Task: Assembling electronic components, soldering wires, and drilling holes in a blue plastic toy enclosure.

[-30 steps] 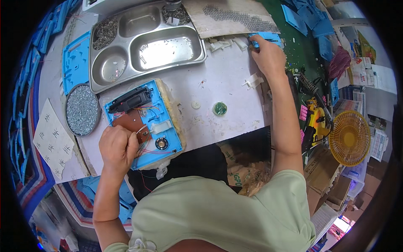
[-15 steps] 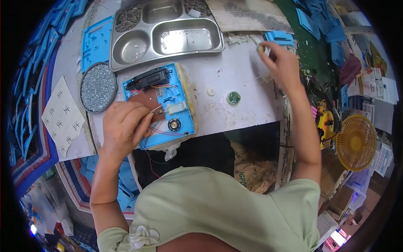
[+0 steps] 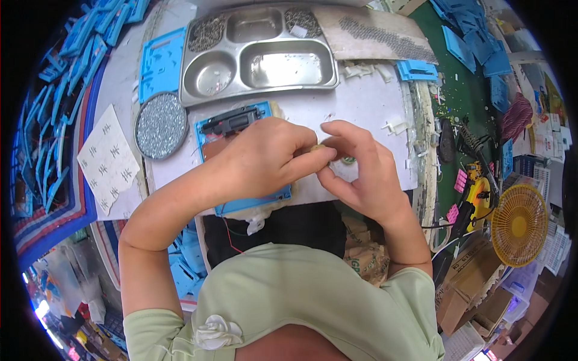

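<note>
Both my hands meet above the table's middle. My left hand [image 3: 262,157] is closed, its thumb and finger pinching a small yellowish piece [image 3: 315,148] whose exact kind I cannot make out. Fingers curved and apart, my right hand [image 3: 370,171] faces it, a fingertip close to or touching that piece. Beneath my left hand and forearm lies a blue plastic casing [image 3: 282,195] with a black module [image 3: 232,121] and a brown board [image 3: 212,149]; most of its inside is hidden. A green round thing [image 3: 348,160] shows partly behind my right hand.
A steel compartment tray [image 3: 259,95] with small metal parts stands at the back. Left are a round dish of silvery screws [image 3: 161,125] and a marked paper sheet [image 3: 108,159]. Blue casings [image 3: 66,90] pile up far left. White plastic bits [image 3: 394,127] and a yellow fan [image 3: 519,225] are right.
My right hand has come in from the table's right side to my left hand. The left hand has left the casing's wiring and moved right; the small yellowish piece is now between its fingers.
</note>
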A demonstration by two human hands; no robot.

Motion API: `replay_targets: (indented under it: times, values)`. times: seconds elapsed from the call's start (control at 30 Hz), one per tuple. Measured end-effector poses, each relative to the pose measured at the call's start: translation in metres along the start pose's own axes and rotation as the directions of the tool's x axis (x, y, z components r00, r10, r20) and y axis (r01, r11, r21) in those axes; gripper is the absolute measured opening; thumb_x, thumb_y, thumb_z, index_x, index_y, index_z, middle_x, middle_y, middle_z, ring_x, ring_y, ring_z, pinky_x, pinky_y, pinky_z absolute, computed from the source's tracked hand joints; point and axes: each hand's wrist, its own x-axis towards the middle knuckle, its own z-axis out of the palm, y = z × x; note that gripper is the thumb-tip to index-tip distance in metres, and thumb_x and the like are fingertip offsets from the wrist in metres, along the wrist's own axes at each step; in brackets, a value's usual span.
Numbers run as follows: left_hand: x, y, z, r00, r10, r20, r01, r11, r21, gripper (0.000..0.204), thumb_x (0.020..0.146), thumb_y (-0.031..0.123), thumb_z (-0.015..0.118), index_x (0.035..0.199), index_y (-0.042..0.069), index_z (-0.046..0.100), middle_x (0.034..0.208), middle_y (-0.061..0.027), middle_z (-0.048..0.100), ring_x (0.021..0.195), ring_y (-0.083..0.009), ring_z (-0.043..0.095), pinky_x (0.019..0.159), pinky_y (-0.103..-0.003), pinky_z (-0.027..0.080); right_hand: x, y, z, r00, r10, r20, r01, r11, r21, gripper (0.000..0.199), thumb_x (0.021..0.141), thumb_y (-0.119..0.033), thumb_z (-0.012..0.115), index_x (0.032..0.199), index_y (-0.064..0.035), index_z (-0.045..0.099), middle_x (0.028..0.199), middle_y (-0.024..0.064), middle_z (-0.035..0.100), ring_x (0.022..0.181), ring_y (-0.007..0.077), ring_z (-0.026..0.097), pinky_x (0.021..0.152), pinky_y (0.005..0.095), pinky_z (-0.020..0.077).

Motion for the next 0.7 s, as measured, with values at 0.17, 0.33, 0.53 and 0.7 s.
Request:
replay_targets:
  times: [0.17, 0.33, 0.53, 0.7]
  values:
    - [0.024, 0.000, 0.004, 0.988, -0.080, 0.133, 0.118, 0.944, -0.307, 0.049, 0.106, 0.039, 0.048, 0.076, 0.003, 0.063, 0.065, 0.0008, 0.058, 0.060, -0.0062, 0.050, 0.053, -0.027, 0.041, -0.014, 0.008, -0.007, 0.916, 0.381, -0.126, -0.305, 0.865, 0.398, 0.041, 0.080, 0.001, 0.080, 0.118, 0.0011, 0.063, 0.093, 0.0067, 0.069, 0.079, 0.0112, 0.066, 0.071, 0.0249, 0.0565]
    - [0.091, 0.006, -0.010, 0.908, -0.103, 0.406, 0.237, 0.926, -0.295, 0.056, 0.103, 0.053, 0.049, 0.076, 0.006, 0.065, 0.066, -0.0008, 0.061, 0.059, -0.0074, 0.054, 0.054, -0.026, 0.042, -0.039, 0.031, -0.020, 0.842, 0.400, -0.361, -0.281, 0.897, 0.340, 0.029, 0.080, 0.003, 0.081, 0.105, 0.0043, 0.066, 0.090, 0.0076, 0.069, 0.079, 0.0105, 0.066, 0.070, 0.0225, 0.0542]
    - [0.211, -0.063, -0.018, 0.919, 0.141, -0.367, 0.083, 0.842, 0.532, 0.030, 0.085, 0.033, 0.069, 0.089, 0.005, 0.075, 0.084, -0.0158, 0.073, 0.078, -0.0348, 0.069, 0.071, -0.042, 0.054, -0.046, 0.084, -0.041, 0.729, 0.644, -0.232, -0.410, 0.682, 0.605, 0.019, 0.086, 0.003, 0.073, 0.104, 0.0040, 0.065, 0.088, 0.0063, 0.068, 0.072, 0.0107, 0.062, 0.069, 0.0230, 0.0518]
    - [0.226, -0.057, -0.013, 0.909, 0.029, -0.415, 0.238, 0.784, 0.574, 0.028, 0.085, 0.031, 0.069, 0.090, 0.005, 0.076, 0.088, -0.0194, 0.073, 0.088, -0.0361, 0.072, 0.079, -0.046, 0.058, -0.069, 0.083, -0.049, 0.794, 0.525, -0.306, -0.517, 0.848, 0.114, 0.017, 0.087, 0.001, 0.071, 0.103, 0.0035, 0.067, 0.086, 0.0044, 0.065, 0.074, 0.0104, 0.059, 0.068, 0.0236, 0.0491]
